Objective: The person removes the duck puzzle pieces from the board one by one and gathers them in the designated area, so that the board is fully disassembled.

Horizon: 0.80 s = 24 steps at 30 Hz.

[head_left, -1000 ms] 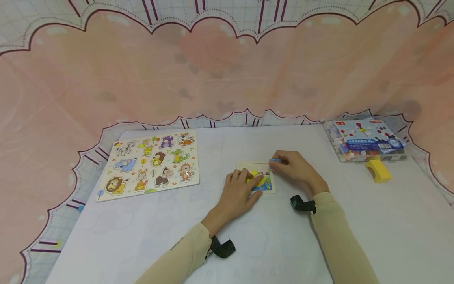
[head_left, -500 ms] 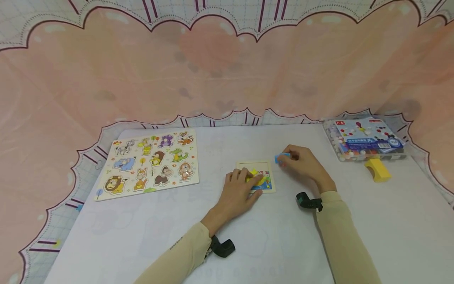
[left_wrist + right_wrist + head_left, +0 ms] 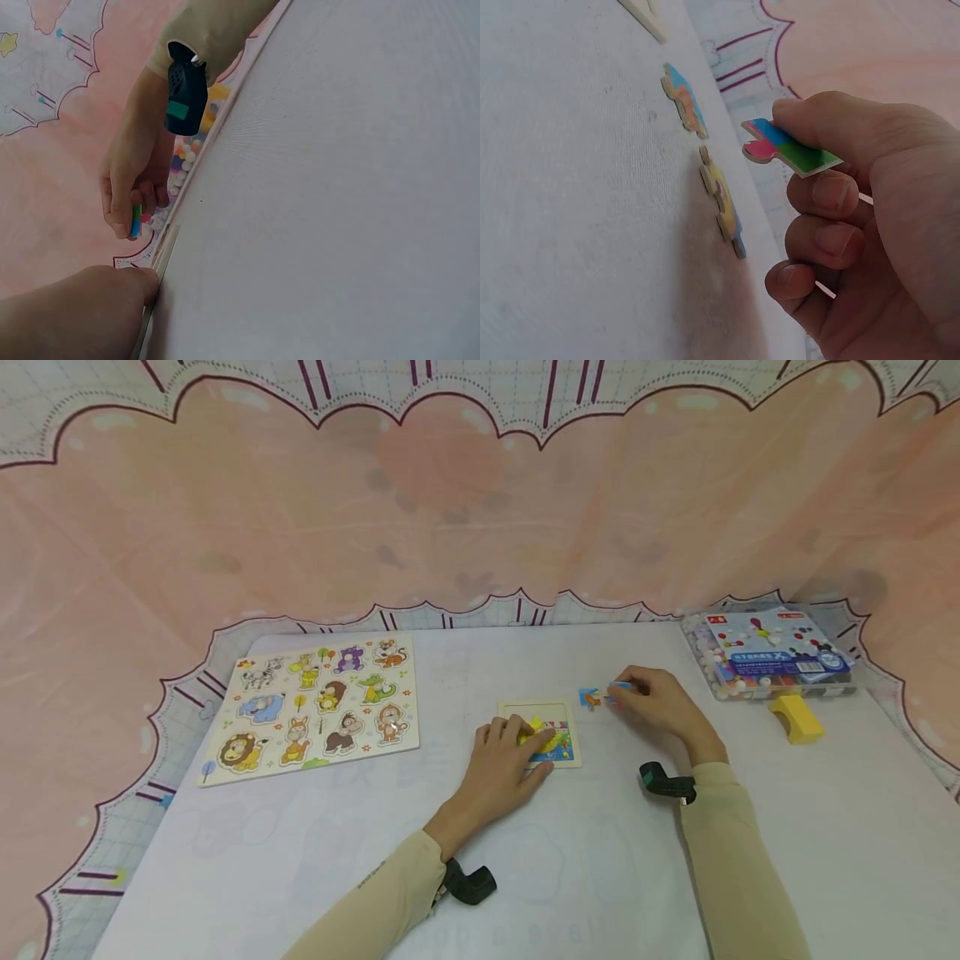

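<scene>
My right hand (image 3: 663, 706) pinches a small jigsaw piece (image 3: 787, 146), blue, green and pink, between thumb and forefinger, above the white table. Below it lie two loose pieces, one blue and orange (image 3: 682, 99) and one mostly yellow (image 3: 720, 199). The left hand (image 3: 498, 760) rests on a small wooden puzzle tray (image 3: 536, 703) at the middle of the table, its fingers partly covering a yellow and blue picture. In the left wrist view that hand (image 3: 82, 311) touches the tray's edge.
A large animal puzzle board (image 3: 315, 706) lies to the left. At the right back stands a clear box of coloured parts (image 3: 772, 652), with a yellow arched block (image 3: 798, 720) in front. A patterned cloth (image 3: 480, 527) hangs behind.
My right hand has moved right, away from the tray. The blue and orange piece now lies apart from it on the table, and another piece is in its fingers. The left hand stays put.
</scene>
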Each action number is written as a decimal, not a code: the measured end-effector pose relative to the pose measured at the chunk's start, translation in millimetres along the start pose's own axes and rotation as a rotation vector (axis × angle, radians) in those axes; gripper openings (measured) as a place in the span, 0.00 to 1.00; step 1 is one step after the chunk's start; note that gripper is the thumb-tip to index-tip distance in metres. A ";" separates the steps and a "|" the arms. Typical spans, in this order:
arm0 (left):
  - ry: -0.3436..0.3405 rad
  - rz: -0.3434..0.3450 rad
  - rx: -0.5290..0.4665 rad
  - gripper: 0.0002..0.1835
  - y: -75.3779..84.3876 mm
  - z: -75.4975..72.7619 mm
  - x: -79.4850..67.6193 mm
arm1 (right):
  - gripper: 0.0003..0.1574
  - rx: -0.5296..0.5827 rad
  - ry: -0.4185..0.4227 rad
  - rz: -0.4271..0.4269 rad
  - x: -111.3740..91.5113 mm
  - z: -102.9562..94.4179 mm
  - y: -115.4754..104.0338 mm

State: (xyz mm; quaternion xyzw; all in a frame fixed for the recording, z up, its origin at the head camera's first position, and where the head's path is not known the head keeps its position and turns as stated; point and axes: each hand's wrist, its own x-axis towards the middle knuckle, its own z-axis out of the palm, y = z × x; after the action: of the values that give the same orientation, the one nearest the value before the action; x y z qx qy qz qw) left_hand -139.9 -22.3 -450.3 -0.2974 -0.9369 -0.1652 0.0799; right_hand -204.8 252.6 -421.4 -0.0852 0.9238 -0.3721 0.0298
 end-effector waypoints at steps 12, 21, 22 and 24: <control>0.002 0.005 -0.017 0.23 -0.5 1.0 -0.8 | 0.18 -0.029 -0.003 0.031 -3.7 -8.0 8.4; 0.001 0.005 -0.016 0.23 -0.3 0.8 -0.6 | 0.19 -0.076 -0.008 0.051 -8.1 -19.2 15.4; 0.003 0.006 -0.014 0.23 -0.4 1.0 -0.6 | 0.19 -0.080 -0.010 0.056 -8.4 -20.2 16.7; 0.007 0.008 -0.010 0.23 -0.8 1.7 -0.4 | 0.20 -0.088 -0.015 0.067 -9.0 -22.2 18.6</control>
State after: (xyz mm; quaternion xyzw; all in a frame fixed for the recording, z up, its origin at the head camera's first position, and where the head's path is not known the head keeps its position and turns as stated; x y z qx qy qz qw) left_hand -140.2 -22.5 -452.2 -0.3007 -0.9347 -0.1707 0.0825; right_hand -201.1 282.5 -418.4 -0.0584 0.9414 -0.3290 0.0454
